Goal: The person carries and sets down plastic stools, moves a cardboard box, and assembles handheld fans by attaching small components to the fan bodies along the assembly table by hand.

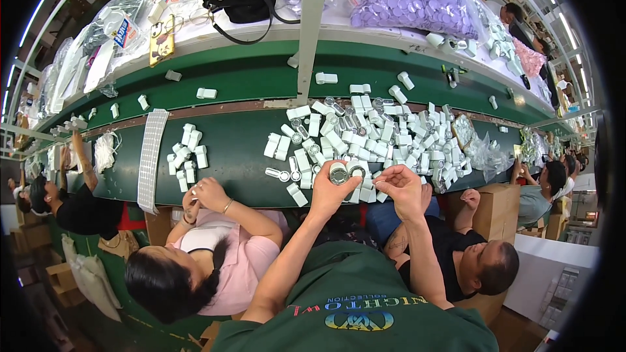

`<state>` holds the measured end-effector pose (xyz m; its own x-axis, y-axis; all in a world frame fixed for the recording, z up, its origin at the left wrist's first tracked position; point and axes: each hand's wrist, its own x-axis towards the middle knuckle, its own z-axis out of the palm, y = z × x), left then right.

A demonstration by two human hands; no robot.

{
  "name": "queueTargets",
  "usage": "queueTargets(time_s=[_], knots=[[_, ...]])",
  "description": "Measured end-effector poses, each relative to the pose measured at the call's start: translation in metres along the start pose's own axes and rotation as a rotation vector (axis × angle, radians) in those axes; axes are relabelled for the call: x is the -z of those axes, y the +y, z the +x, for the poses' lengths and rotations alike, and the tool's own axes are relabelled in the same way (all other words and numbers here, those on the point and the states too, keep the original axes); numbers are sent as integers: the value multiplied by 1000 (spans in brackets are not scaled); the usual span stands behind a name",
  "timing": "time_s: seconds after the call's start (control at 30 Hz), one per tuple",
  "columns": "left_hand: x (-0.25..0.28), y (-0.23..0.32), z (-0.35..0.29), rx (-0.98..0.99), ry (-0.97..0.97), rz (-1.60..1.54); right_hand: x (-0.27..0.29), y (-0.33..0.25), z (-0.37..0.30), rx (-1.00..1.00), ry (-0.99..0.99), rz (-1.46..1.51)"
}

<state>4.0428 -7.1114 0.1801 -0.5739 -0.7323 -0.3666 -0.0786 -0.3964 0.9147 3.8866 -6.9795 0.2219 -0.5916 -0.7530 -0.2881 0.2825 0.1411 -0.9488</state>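
Note:
My left hand (331, 194) is closed round a small pale plastic unit with a round dark grille (338, 174), which looks like a mini fan. The grille faces up, just over the near edge of the bench. Beside it, to the right, a second round end (357, 171) shows; whether it belongs to the same unit I cannot tell. My right hand (400, 189) is a little to the right, thumb and fingertips pinched together. Anything between those fingertips is too small to make out. Just beyond both hands lies a heap of similar pale units (372, 133), some with clear rings.
A smaller group of units (186, 156) and a long white sheet (152, 156) lie on the green bench at left. A person in pink (241, 248) sits close on my left, another in black (450, 248) on my right. A metal post (312, 39) rises beyond the bench.

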Motion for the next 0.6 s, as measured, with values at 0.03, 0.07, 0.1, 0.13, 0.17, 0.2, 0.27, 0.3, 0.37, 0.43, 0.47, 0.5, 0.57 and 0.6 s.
queueTargets(time_s=[0.03,0.07,0.1,0.13,0.17,0.2,0.27,0.3,0.37,0.43,0.47,0.5,0.57,0.6], knots=[[0,-6,1,-26,-17,-13,1,-1,0,30,4,-59],[0,-5,2,-54,-34,-26,0,-2,1,36,-11,-62],[0,-4,1,-54,-33,-29,-3,-4,1,35,-13,-65],[-1,-3,0,-64,-42,9,-7,-6,-1,39,2,-82],[-2,-1,-1,-73,-51,46,-12,-7,-2,42,17,-99],[-3,-3,-2,-73,-49,43,-16,-7,-3,42,15,-103],[-6,-2,-3,-194,-12,140,-24,-7,-4,192,4,-131],[-6,0,-4,-193,-10,137,-27,-11,-4,191,3,-133],[-7,7,-7,-191,0,230,-35,-21,-7,390,-35,-522],[-5,8,-8,-198,-5,260,-46,-22,-7,404,1,-558],[-5,8,-8,-205,-12,291,-48,-19,-7,414,6,-541],[-5,8,-8,-205,-11,289,-51,-18,-7,423,11,-524],[-7,8,-9,-210,-8,338,-57,-19,-7,476,20,-548],[-7,7,-9,-209,-7,337,-60,-20,-7,530,31,-570]])
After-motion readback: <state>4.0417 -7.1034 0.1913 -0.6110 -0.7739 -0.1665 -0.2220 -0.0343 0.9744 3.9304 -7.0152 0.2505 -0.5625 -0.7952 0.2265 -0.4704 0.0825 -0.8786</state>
